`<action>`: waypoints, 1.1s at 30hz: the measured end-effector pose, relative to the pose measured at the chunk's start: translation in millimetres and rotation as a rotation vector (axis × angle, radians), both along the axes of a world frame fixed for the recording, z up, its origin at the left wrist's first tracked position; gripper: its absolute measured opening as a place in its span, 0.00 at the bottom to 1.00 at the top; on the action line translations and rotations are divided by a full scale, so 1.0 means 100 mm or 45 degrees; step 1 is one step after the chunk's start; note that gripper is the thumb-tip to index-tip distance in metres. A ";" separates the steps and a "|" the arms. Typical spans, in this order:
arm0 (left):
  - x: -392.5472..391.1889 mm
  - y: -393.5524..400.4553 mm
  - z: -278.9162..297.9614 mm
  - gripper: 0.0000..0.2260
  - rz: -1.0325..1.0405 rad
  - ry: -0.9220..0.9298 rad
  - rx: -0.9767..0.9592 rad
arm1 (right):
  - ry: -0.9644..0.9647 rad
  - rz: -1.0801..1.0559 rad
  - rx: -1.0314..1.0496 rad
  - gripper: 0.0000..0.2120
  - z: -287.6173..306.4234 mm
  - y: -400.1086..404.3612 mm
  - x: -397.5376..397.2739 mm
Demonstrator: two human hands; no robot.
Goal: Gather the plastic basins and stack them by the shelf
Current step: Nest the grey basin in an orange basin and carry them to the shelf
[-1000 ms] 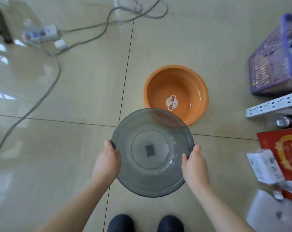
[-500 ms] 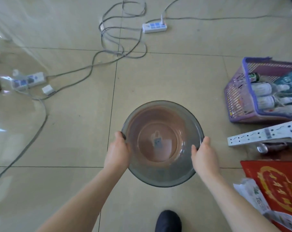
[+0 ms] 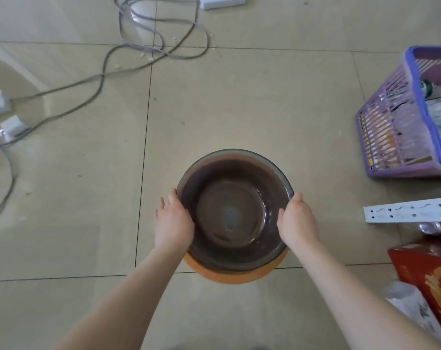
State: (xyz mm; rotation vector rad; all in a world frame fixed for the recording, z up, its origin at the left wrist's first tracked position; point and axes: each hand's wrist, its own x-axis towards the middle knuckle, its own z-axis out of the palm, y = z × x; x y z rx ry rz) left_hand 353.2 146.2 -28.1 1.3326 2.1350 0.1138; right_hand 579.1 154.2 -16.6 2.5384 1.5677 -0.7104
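On the floor, centre: grey basin sits inside the orange basin, both on beige tile.
Grey basin: round, smooth, see-through smoky plastic; it looks brown because the orange shows through. Flat circular bottom with a small blurred label in the middle.
Orange basin: opaque plastic; only a crescent of its rim shows, at the near side under the grey one.
Left hand: on the left rim of the grey basin, fingers together and curved around the outer wall, thumb at the rim.
Right hand: on the right rim, curled around the edge in the same manner.
Floor: glossy tile with thin dark joints; one joint passes just left of the basins.
Cables: grey, looped, at far left, well apart from the basins.
Basket: purple slatted plastic with bottles inside, at the right edge.
White bar: flat, with holes, near the right hand.
Red box: near right corner.
Open room: bare tile beyond and to the left of the basins; the right side is crowded.
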 end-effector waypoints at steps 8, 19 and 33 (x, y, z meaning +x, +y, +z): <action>-0.04 -0.10 -0.49 0.34 -0.164 0.048 0.033 | -0.119 0.185 0.116 0.36 -0.63 -0.14 -0.01; -0.12 -0.11 -0.21 0.48 -0.042 0.051 -0.158 | 0.044 0.060 -0.035 0.50 -0.24 -0.20 0.11; -0.15 0.10 -0.32 0.24 0.452 -0.359 -0.306 | 0.418 -0.621 -0.195 0.22 -0.52 -0.26 0.18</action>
